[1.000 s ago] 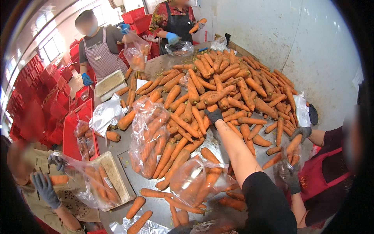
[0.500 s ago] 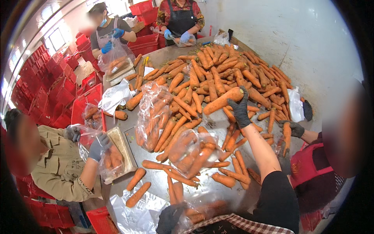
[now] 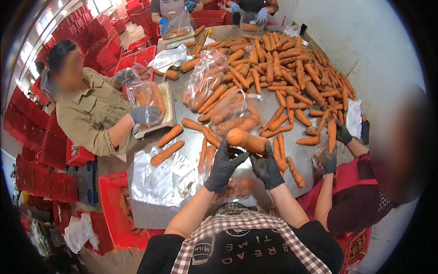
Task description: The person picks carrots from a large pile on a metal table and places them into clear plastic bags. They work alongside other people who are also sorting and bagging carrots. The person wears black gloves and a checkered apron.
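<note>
Head view: a workroom with a pale wall [image 3: 378,50], stacked red crates [image 3: 41,182] at left, and a metal table [image 3: 148,218] under a big heap [image 3: 292,64] of carrots.

In the lower middle, the wearer's two hands, in dark gloves, come up around one thick carrot [image 3: 246,140]. It lies crosswise above the table, broad end to the left. The right hand [image 3: 267,171] has its fingers clamped on the narrower end. The left hand [image 3: 220,169] touches the broad end from below, thumb spread from the fingers; its fingertips are partly hidden, so I cannot tell how firmly it grips. The two thumbs point toward each other below the carrot.

Just beneath the hands is a clear bag [image 3: 239,186] with carrots inside, mostly covered. Beyond the held carrot lies a filled bag [image 3: 235,112], with a longer one [image 3: 205,80] behind it. White plastic [image 3: 159,182] is spread left of the hands, near two loose carrots.

At left, a co-worker [image 3: 91,105] in grey gloves holds a filled bag over a scale [image 3: 169,105]. At right, a co-worker [image 3: 351,192] in dark gloves handles a carrot. Two more people stand at the far edge, cropped.
</note>
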The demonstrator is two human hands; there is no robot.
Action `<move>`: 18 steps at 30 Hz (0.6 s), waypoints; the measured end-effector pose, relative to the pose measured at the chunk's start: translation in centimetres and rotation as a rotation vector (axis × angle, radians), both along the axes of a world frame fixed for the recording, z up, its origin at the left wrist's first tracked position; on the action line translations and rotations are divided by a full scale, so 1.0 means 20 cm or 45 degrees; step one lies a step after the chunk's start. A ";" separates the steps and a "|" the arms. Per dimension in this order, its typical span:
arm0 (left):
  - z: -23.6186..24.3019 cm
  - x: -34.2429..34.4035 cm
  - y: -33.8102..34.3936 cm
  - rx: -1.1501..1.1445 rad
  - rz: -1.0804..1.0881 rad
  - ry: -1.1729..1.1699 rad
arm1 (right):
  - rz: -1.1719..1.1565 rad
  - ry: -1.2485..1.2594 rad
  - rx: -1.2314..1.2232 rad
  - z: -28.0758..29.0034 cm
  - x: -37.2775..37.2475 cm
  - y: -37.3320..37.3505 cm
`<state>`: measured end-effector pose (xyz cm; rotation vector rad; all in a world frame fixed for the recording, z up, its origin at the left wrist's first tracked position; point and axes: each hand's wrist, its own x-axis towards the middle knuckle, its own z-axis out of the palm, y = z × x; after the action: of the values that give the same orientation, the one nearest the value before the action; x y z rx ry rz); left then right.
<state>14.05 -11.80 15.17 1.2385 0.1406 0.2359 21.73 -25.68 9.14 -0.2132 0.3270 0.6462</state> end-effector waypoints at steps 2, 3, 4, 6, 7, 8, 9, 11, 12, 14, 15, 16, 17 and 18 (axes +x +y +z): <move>-0.03 -0.03 -0.03 -0.052 0.193 -0.064 | 0.109 -0.110 -0.088 -0.05 -0.12 -0.03; -0.07 -0.07 -0.01 -0.062 0.201 0.067 | 0.126 -0.160 -0.150 -0.02 -0.16 -0.07; -0.10 -0.09 0.02 -0.066 0.201 0.183 | 0.134 -0.224 -0.208 0.00 -0.18 -0.09; -0.12 -0.14 0.02 -0.286 0.235 0.028 | 0.136 -0.377 -0.280 0.03 -0.21 -0.15; -0.14 -0.16 0.03 -0.431 0.221 0.009 | 0.117 -0.507 -0.351 0.08 -0.24 -0.15; -0.15 -0.17 0.04 -0.576 0.208 -0.010 | 0.098 -0.637 -0.423 0.11 -0.27 -0.16; -0.17 -0.17 0.04 -0.619 0.182 -0.021 | 0.042 -0.888 -0.616 0.09 -0.29 -0.15; -0.23 -0.19 0.03 -0.619 0.161 -0.023 | 0.057 -1.030 -0.771 0.10 -0.29 -0.17; -0.24 -0.20 0.02 -0.616 0.151 -0.025 | 0.029 -1.018 -0.775 0.09 -0.30 -0.16; -0.24 -0.21 0.00 -0.608 0.145 0.007 | -0.027 -0.997 -0.783 0.10 -0.32 -0.16; -0.27 -0.22 0.00 -0.665 0.169 0.042 | -0.006 -0.822 -0.578 0.13 -0.34 -0.16; -0.30 -0.22 0.00 -0.722 0.195 0.077 | 0.015 -0.646 -0.372 0.15 -0.35 -0.17; -0.32 -0.22 0.00 -0.821 0.212 0.053 | 0.066 -0.721 -0.511 0.13 -0.34 -0.17; -0.33 -0.21 0.01 -0.919 0.228 0.028 | 0.068 -0.724 -0.497 0.13 -0.33 -0.18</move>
<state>9.78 -11.67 8.57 0.5101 0.3246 0.2930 15.08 -29.21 11.78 -0.7641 -0.1065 0.5432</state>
